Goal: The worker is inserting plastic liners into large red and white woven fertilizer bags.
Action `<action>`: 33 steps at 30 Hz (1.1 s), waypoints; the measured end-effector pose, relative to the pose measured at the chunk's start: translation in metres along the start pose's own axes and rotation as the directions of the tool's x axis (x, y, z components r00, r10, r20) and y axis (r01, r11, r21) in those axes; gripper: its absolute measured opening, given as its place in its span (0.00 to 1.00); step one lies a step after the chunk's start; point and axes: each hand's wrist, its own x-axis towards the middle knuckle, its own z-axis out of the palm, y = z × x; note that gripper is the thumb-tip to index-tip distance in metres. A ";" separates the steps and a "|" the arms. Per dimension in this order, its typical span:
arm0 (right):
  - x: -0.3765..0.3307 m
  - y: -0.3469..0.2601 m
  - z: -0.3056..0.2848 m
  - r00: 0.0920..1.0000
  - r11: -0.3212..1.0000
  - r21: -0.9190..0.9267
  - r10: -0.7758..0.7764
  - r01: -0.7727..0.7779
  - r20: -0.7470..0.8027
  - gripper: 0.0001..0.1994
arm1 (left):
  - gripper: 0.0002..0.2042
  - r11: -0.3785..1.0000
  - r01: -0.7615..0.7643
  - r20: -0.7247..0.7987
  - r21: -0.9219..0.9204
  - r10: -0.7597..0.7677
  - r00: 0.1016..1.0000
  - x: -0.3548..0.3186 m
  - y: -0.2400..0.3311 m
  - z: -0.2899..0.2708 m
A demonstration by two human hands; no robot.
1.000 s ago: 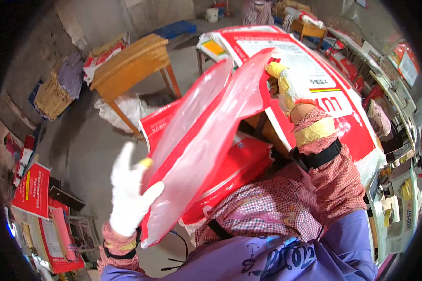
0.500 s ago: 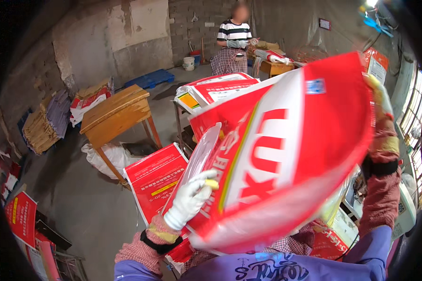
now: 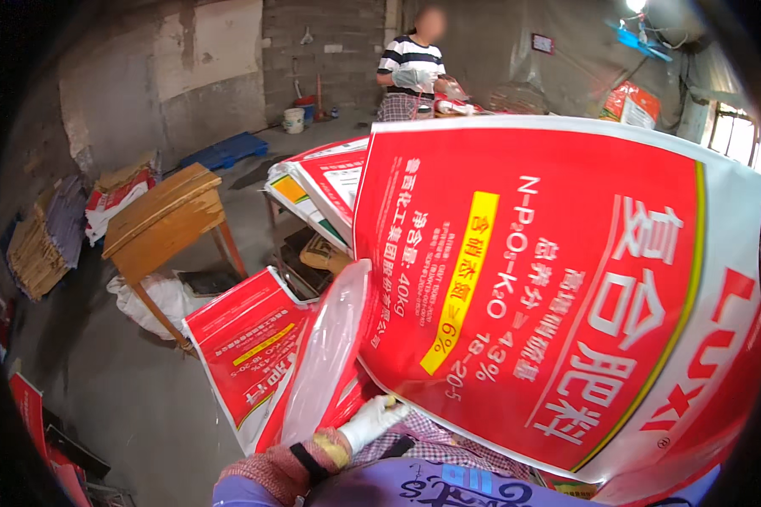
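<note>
Shows red on the large sack [image 3: 516, 245], lettered in white and barred in yellow. Wears white on the left hand [image 3: 372, 424], dusty pink on the sleeve cover [image 3: 271, 471], purple on the top [image 3: 334, 487]. Shows black-and-white stripes on the co-worker's shirt [image 3: 412, 59].

Grey floor [image 3: 156, 414] of a workroom
A wooden table [image 3: 162, 207] and a white bucket [image 3: 293, 122] stand on it; a blue pallet [image 3: 222, 151] lies flat, a white sack [image 3: 150, 309] partly beneath the table.
</note>
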 end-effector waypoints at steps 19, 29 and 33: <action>-0.090 0.009 -0.008 0.958 0.985 0.152 0.125 -0.087 -0.258 0.10 | 0.16 0.618 -0.643 -0.207 -0.451 0.629 0.749 0.104 0.330 -0.140; -0.157 0.104 -0.080 0.738 0.831 0.492 0.157 0.261 -0.656 0.09 | 0.26 0.552 -0.822 -0.617 -0.138 0.602 0.508 0.046 0.261 -0.415; -0.057 0.138 -0.093 0.687 0.968 0.092 0.231 -0.233 -0.689 0.11 | 0.24 0.773 -0.559 -0.540 -0.301 0.345 0.767 0.078 0.198 -0.429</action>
